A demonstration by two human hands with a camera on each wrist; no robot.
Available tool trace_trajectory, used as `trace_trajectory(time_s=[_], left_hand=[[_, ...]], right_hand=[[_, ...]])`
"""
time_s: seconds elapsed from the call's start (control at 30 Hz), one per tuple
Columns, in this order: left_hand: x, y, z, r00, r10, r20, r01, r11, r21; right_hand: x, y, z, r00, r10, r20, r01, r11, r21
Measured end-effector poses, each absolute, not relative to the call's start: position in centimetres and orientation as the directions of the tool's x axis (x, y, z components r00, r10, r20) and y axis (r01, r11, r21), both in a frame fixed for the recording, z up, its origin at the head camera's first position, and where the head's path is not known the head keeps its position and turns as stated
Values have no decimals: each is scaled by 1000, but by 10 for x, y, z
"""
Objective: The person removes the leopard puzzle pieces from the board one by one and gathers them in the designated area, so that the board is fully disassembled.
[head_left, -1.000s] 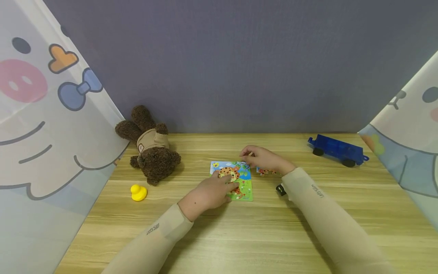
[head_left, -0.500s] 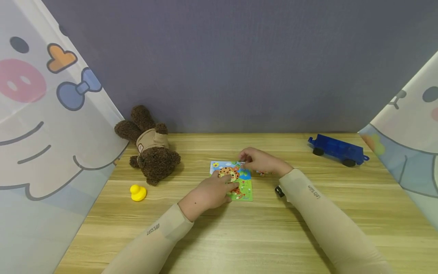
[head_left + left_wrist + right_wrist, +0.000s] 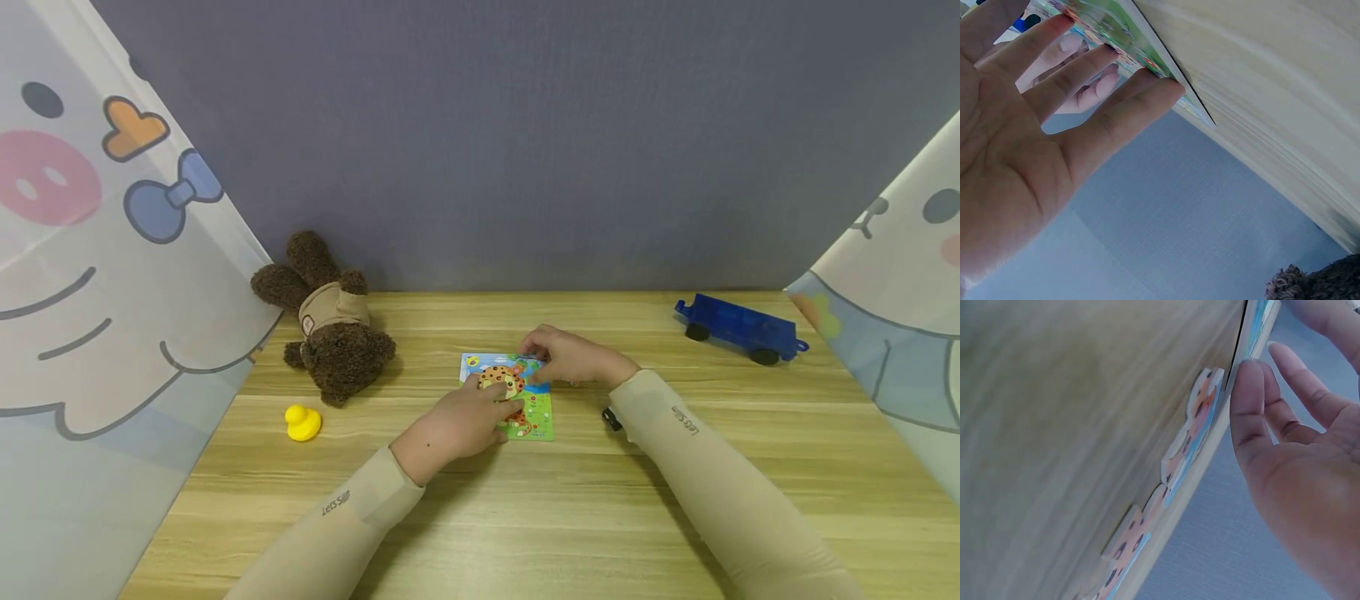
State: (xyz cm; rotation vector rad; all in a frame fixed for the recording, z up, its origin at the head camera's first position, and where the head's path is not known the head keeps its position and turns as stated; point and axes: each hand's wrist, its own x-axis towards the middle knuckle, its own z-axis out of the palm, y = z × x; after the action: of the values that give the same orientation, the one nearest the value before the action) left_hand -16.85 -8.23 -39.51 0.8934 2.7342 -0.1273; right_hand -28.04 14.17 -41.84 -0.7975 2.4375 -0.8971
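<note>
A jigsaw puzzle board [image 3: 544, 428] with a spotted leopard on green and blue lies flat on the table. Across its lower left part rests my left hand [image 3: 465, 419], fingers spread and fairly straight; in the left wrist view the fingertips [image 3: 1172, 90] press its face. My right hand [image 3: 576, 358] is at the board's upper right corner, fingers loosely bent, fingertips right at the edge and face. Nothing shows gripped between them. Loose puzzle pieces [image 3: 1194, 428] with orange spots lie beside the board in the right wrist view, mostly hidden under the right hand in the head view.
On the left are a brown plush toy [image 3: 337, 333] and a yellow rubber duck [image 3: 303, 423]. A blue toy wagon [image 3: 738, 327] stands at the back right. A grey partition [image 3: 480, 150] closes off the wooden table [image 3: 525, 517] behind, with printed curtains at both sides.
My right hand has shifted slightly left and toward me, its fingers lower over the board's corner, covering more of the loose pieces. My left hand has stayed in place on the board.
</note>
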Motion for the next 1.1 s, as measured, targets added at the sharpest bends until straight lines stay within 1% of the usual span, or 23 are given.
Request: trace_trajectory(time_s=[0.47, 1.1], left_hand=[[-168, -83, -395, -776, 571, -268, 594, 804, -7], [-167, -81, -395, -778, 568, -268, 593, 805, -19]], right_hand=[[-279, 137, -414, -729, -655, -200, -391, 638, -663], [-282, 135, -414, -725, -635, -267, -341, 668, -661]])
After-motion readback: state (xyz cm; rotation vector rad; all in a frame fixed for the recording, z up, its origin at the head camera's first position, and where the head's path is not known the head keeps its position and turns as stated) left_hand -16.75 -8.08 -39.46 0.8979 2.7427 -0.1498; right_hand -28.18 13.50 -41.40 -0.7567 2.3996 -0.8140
